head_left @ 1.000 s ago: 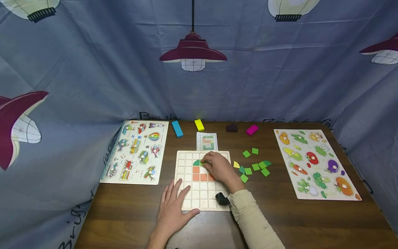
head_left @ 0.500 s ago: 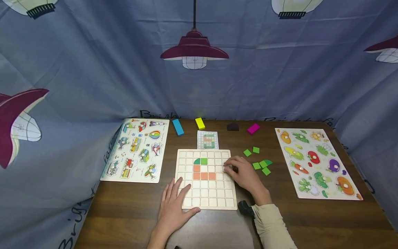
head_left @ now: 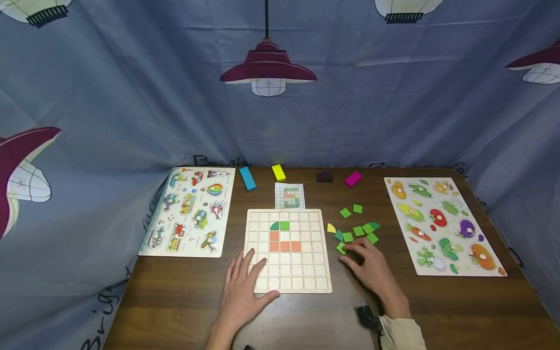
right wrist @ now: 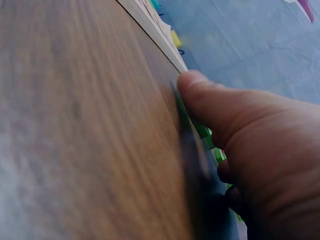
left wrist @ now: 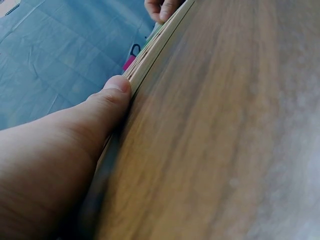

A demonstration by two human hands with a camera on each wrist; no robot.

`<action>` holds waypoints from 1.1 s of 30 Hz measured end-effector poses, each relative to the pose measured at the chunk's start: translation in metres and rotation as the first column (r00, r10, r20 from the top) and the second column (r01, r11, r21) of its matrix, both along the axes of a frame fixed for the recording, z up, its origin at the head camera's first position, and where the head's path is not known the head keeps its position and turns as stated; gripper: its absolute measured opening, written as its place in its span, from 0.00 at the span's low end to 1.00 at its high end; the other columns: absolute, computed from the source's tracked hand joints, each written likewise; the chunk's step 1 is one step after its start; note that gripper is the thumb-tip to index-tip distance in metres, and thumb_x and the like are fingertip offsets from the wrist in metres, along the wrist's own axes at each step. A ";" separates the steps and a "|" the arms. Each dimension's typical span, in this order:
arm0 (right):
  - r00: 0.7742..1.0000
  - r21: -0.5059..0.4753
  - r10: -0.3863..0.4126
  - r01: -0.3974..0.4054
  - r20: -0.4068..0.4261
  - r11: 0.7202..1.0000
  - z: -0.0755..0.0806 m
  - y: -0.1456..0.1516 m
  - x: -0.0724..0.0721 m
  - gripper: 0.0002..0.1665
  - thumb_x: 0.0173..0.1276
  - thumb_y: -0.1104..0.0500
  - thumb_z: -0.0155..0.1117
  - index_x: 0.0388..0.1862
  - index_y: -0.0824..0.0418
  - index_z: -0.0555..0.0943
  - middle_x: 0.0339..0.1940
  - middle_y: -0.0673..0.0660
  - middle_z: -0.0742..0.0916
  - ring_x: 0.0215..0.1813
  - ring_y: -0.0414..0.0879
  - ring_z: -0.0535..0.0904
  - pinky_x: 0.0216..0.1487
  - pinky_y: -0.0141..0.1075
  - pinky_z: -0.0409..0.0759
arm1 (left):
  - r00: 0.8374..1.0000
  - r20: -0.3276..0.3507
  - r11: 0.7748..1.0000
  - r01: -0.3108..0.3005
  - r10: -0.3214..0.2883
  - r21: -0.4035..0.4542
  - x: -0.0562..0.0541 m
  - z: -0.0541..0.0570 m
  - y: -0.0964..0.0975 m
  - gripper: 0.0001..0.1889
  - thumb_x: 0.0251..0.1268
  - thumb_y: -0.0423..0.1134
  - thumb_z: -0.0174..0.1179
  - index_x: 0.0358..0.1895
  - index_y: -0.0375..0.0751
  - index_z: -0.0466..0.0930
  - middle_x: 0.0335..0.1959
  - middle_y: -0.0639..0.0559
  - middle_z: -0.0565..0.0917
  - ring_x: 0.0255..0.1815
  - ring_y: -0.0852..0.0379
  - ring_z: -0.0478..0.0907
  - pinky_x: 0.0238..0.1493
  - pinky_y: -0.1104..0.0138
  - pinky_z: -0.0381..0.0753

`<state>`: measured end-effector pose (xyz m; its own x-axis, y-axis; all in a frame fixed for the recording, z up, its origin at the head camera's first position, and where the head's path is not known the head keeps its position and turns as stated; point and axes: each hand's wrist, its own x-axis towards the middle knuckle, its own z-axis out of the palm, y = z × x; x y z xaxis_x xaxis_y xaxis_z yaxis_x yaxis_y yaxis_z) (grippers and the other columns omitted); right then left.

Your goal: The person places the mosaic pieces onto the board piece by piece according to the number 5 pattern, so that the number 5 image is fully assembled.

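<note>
A pale wooden grid board (head_left: 307, 270) lies flat in the middle of the table. Set in its cells are a dark green quarter-round tile (head_left: 274, 226), a bright green square tile (head_left: 285, 225) and several orange tiles (head_left: 285, 246). My left hand (head_left: 240, 291) rests with spread fingers on the board's near left corner, its thumb (left wrist: 112, 92) against the near edge. To the right of the board, my right hand (head_left: 372, 270) reaches to a loose green square tile (head_left: 341, 248). Its index fingertip is at that tile, thumb apart below; no grip on it shows.
More green tiles (head_left: 347, 237) and a yellow quarter-round tile (head_left: 331, 228) lie right of the board. A pattern card (head_left: 289, 195) is behind it. Picture puzzle boards stand left (head_left: 188, 214) and right (head_left: 446, 228). Blue (head_left: 247, 179), yellow (head_left: 278, 173), black and magenta blocks line the back.
My right hand has left the board's middle and moved right and nearer, to the loose tiles. The green square tile it was at now shows in its cell. My left hand stays put.
</note>
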<state>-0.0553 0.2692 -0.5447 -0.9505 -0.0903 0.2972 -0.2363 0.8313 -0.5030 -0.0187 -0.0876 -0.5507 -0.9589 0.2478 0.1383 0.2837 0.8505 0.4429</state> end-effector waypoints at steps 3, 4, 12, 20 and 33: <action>1.000 0.013 -0.017 0.017 -0.023 1.000 -0.001 -0.001 0.003 0.15 0.52 0.58 0.84 0.37 0.54 0.87 0.43 0.51 0.83 0.45 0.47 0.83 0.46 0.48 0.84 | 1.000 0.002 1.000 0.000 0.000 -0.007 0.000 0.000 -0.001 0.46 0.51 0.76 0.63 0.72 0.57 0.72 0.82 0.49 0.59 0.84 0.41 0.52 0.82 0.47 0.45; 0.999 0.019 -0.024 0.024 -0.032 1.000 -0.002 -0.001 0.003 0.15 0.52 0.59 0.84 0.36 0.55 0.86 0.43 0.51 0.84 0.45 0.48 0.83 0.47 0.48 0.84 | 1.000 0.002 1.000 -0.001 0.001 -0.007 0.000 0.000 0.000 0.46 0.51 0.77 0.63 0.72 0.57 0.72 0.82 0.49 0.59 0.84 0.41 0.52 0.81 0.47 0.45; 0.996 0.032 -0.044 0.046 -0.074 0.998 -0.004 -0.004 0.005 0.13 0.55 0.62 0.81 0.35 0.56 0.84 0.41 0.53 0.87 0.45 0.50 0.85 0.45 0.48 0.84 | 1.000 0.004 1.000 -0.008 0.008 -0.005 0.000 0.002 0.000 0.46 0.50 0.76 0.64 0.72 0.56 0.73 0.82 0.48 0.60 0.84 0.41 0.51 0.82 0.48 0.45; 0.997 0.016 -0.027 0.028 -0.071 0.999 -0.005 0.001 0.007 0.16 0.55 0.63 0.82 0.40 0.55 0.86 0.44 0.51 0.87 0.45 0.47 0.85 0.45 0.33 0.81 | 1.000 0.008 1.000 -0.006 0.006 -0.012 0.000 0.003 0.002 0.46 0.51 0.77 0.63 0.72 0.57 0.72 0.82 0.49 0.59 0.84 0.41 0.50 0.82 0.48 0.45; 0.996 -0.019 -0.026 0.024 -0.085 1.000 -0.007 -0.001 0.004 0.16 0.55 0.65 0.81 0.42 0.56 0.86 0.44 0.51 0.88 0.47 0.47 0.86 0.47 0.26 0.78 | 1.000 -0.001 1.000 -0.008 0.008 -0.018 -0.001 0.002 0.000 0.46 0.51 0.77 0.63 0.72 0.58 0.71 0.82 0.50 0.59 0.84 0.42 0.51 0.82 0.48 0.46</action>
